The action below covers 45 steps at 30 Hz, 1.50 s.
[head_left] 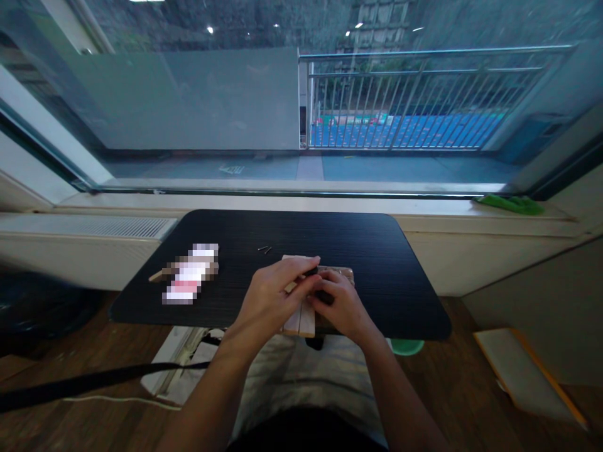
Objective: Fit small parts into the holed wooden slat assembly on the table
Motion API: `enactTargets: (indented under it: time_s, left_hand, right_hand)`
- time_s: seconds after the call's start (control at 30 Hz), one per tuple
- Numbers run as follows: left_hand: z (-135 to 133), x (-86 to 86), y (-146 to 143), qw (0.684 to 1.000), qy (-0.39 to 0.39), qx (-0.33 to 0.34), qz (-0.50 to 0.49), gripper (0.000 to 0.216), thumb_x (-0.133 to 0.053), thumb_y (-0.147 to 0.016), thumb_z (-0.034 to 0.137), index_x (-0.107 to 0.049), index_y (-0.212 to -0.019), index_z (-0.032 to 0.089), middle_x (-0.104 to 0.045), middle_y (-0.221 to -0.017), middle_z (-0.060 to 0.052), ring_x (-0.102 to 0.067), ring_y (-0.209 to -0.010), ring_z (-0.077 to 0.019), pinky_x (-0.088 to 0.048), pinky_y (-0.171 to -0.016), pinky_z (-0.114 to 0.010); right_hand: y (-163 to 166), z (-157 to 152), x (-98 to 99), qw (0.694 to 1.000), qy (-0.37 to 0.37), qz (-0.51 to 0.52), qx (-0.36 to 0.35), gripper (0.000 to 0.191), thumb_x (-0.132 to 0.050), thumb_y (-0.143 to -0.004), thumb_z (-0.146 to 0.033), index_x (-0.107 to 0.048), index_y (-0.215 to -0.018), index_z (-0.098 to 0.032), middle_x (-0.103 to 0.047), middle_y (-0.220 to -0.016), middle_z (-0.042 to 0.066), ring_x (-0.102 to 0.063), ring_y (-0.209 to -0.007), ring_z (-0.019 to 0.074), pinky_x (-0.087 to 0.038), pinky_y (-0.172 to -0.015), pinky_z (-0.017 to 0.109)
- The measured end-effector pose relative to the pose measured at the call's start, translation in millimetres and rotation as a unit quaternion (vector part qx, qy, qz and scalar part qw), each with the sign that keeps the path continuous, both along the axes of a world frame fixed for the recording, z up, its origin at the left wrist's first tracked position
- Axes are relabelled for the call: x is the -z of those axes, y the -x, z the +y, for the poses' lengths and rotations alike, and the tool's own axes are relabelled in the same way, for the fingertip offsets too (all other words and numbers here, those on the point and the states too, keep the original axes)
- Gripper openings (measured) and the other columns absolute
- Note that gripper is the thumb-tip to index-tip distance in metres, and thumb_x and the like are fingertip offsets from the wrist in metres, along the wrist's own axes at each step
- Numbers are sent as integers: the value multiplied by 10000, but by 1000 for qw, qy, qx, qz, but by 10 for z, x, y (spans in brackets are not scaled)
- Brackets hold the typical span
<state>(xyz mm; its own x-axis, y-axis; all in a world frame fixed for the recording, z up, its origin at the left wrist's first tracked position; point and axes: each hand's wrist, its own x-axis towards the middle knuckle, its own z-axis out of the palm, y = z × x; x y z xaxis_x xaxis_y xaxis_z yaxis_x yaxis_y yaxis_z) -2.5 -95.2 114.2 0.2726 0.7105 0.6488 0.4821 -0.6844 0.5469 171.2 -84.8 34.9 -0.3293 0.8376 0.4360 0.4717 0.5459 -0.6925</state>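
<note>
My left hand (273, 290) reaches over several pale wooden strips (300, 320) at the table's near edge. Its thumb and fingers are closed in a pinch around a small dark piece (311, 272), mostly covered by the fingers. Beside it, my right hand (343, 307) has its fingers curled in against the left fingertips. What lies between the right fingers is too dark to make out. Behind the right fingers, a brownish wooden piece (347, 273) shows past the knuckles. Both hands hide the middle of the wood.
The black table (381, 263) stands by a window. Two or so small screws or nails (264, 249) lie beyond my left hand. A blurred bright rectangle (191, 273) and a wooden stick (156, 276) lie left. A green cloth (511, 204) rests on the sill.
</note>
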Motion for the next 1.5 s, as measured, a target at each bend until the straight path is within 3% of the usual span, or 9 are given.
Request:
enactTargets:
  time_s: [0.37, 1.5]
  left_hand:
    - [-29, -11, 18, 999, 45, 18, -14, 248, -660, -916, 206, -734, -1153, 210, -791, -1104, -71, -761, -994, -189, -637, -879, -306]
    - [-54, -44, 31, 999, 34, 6, 24, 281, -611, -917, 190, -724, -1175, 206, -794, -1084, -70, -769, -924, -183, -643, -835, -298]
  right_hand:
    - [-15, 5, 22, 1000, 4, 9, 3, 152, -700, -809, -113, -737, -890, -236, -702, -1065, 60, -638, -1029, 234, -508, -935, 439]
    - [-41, 10, 34, 1000, 6, 8, -7, 151, -732, -844, -152, -792, -919, -268, -719, -1033, 51, -661, -1001, 224, -531, -912, 430]
